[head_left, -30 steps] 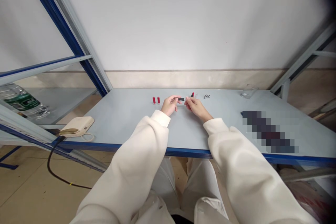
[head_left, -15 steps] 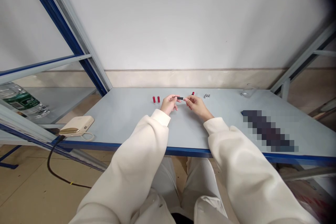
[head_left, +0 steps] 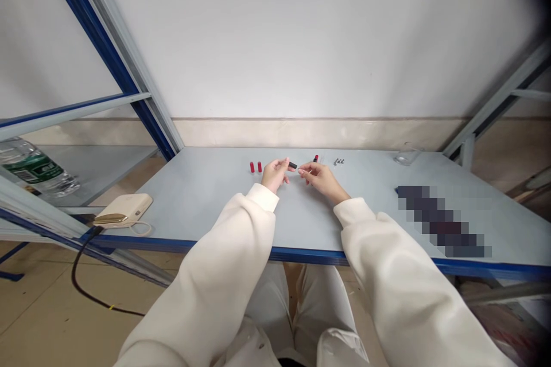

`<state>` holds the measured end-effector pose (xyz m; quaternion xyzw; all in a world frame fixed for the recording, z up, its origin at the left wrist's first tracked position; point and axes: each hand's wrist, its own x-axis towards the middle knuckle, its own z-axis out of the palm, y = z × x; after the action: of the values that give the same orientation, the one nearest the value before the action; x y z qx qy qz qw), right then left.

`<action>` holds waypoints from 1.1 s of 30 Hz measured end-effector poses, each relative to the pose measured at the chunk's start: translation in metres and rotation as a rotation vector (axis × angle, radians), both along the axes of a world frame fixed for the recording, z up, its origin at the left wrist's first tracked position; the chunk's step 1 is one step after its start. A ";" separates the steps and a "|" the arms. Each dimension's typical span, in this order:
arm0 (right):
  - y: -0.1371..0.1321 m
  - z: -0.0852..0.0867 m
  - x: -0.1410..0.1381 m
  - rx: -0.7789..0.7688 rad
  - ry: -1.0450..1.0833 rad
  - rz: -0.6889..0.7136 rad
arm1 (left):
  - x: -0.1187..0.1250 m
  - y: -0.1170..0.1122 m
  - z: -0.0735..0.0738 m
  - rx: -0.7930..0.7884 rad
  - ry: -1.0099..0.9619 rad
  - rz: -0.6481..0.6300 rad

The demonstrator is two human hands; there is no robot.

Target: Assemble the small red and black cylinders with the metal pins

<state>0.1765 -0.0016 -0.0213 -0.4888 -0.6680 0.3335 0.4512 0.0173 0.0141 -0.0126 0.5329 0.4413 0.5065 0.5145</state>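
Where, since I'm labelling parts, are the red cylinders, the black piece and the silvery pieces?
red cylinders (head_left: 252, 167): head view, side of the left one.
black piece (head_left: 293, 165): head view, its middle.
silvery pieces (head_left: 338, 161): head view, middle of the cluster.

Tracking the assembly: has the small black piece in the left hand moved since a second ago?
Yes, slightly. The black piece in the left hand has shifted left, toward the two red cylinders on the table, parting from the right hand.

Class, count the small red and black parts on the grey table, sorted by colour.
red cylinders: 2
black piece, held in the left hand: 1
red-and-black piece, by the right hand: 1
total: 4
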 end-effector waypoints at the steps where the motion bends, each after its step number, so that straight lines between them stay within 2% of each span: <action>1: 0.001 -0.001 0.000 0.010 -0.012 -0.002 | 0.000 0.000 -0.001 0.009 -0.006 -0.018; 4: 0.003 -0.003 0.000 0.068 -0.071 -0.021 | 0.000 0.000 -0.002 0.029 0.016 -0.066; 7: 0.004 -0.004 0.003 0.116 -0.221 -0.067 | 0.001 0.001 -0.002 0.049 0.036 -0.025; 10: 0.007 -0.005 0.012 0.034 -0.414 -0.152 | 0.000 0.001 -0.002 0.085 0.084 0.033; 14: 0.013 -0.010 0.033 -0.119 -0.496 -0.316 | 0.001 0.000 -0.007 0.236 0.359 0.048; 18: 0.021 -0.017 0.046 -0.146 -0.509 -0.442 | 0.011 0.001 -0.012 0.356 0.644 -0.042; 22: 0.028 -0.022 0.045 -0.129 -0.537 -0.480 | 0.031 0.011 -0.012 0.356 0.752 -0.097; 28: 0.029 -0.024 0.042 -0.122 -0.557 -0.495 | 0.063 0.034 -0.018 0.299 0.815 -0.068; 33: 0.026 -0.022 0.042 -0.118 -0.550 -0.480 | 0.072 0.044 -0.025 0.257 0.876 -0.029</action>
<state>0.2186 0.0242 -0.0432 -0.7282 -0.6102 0.1122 0.2911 0.0898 0.0579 -0.0378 0.7625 0.5433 0.2772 0.2161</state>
